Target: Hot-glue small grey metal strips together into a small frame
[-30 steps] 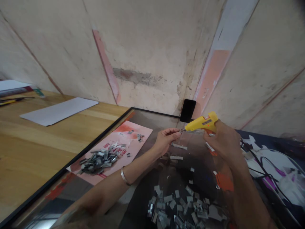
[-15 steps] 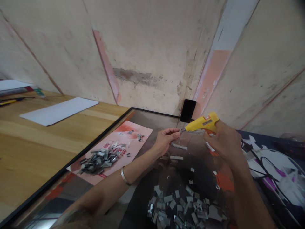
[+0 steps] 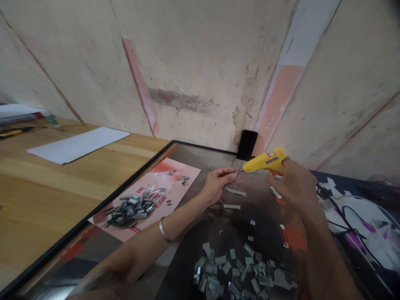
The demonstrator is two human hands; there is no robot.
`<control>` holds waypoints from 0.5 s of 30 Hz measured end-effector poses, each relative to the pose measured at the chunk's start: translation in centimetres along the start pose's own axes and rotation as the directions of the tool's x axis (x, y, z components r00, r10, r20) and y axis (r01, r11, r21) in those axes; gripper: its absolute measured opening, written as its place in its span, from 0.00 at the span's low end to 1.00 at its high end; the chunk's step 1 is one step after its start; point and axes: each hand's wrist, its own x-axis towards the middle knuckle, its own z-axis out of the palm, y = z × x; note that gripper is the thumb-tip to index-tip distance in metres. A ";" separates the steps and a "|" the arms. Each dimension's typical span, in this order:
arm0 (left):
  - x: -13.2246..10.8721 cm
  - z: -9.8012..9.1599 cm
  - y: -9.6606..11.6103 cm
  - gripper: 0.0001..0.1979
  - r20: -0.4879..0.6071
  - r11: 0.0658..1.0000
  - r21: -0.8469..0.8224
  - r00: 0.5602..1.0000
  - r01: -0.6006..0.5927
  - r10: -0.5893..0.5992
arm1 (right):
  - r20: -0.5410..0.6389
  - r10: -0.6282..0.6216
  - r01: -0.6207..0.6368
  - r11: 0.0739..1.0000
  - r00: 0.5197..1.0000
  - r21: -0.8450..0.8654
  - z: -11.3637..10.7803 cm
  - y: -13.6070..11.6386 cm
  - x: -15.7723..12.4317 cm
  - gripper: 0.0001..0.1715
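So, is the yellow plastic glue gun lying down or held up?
Held up: the right hand is closed around the yellow plastic glue gun, its nozzle pointing at the left hand.

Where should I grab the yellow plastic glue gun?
Probably take the yellow plastic glue gun by its handle, hidden in the right hand, coming from the right. Its thin nozzle points left toward the left hand, so the back end is on the right. The nozzle might be hot.
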 end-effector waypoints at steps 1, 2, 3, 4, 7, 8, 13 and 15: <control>0.0 0.0 0.0 0.14 -0.001 1.000 -0.001 1.000 0.001 -0.001 | -0.004 0.000 0.000 1.000 1.000 -0.005 0.0 0.0 0.0 0.17; 0.0 0.0 0.0 0.14 -0.001 1.000 -0.003 1.000 0.002 -0.002 | -0.009 -0.001 0.001 1.000 1.000 -0.010 0.0 0.1 0.0 0.16; 0.0 0.0 0.0 0.14 -0.002 1.000 -0.003 1.000 0.004 -0.004 | -0.015 -0.006 0.005 1.000 1.000 -0.013 0.0 0.1 0.0 0.16; 0.0 0.0 0.0 0.14 -0.004 1.000 -0.002 1.000 0.006 -0.006 | -0.022 -0.013 0.012 1.000 1.000 -0.013 0.0 0.1 0.0 0.16; 0.0 -0.1 -0.1 0.14 -0.007 1.000 0.002 1.000 0.010 -0.010 | -0.042 -0.028 0.028 1.000 0.999 -0.008 0.1 0.2 -0.1 0.16; 0.0 -0.1 -0.1 0.14 -0.005 1.000 0.001 1.000 0.010 -0.010 | -0.048 -0.027 0.027 1.000 0.999 -0.009 0.1 0.2 -0.1 0.16; 0.1 -0.1 -0.1 0.14 -0.006 1.000 -0.011 1.000 0.017 -0.017 | -0.050 -0.022 0.021 1.000 0.998 -0.023 0.2 0.2 -0.1 0.16; 0.1 -0.1 -0.1 0.14 -0.003 1.000 -0.004 1.000 0.016 -0.016 | -0.042 -0.021 0.020 0.999 0.999 -0.029 0.2 0.2 0.0 0.16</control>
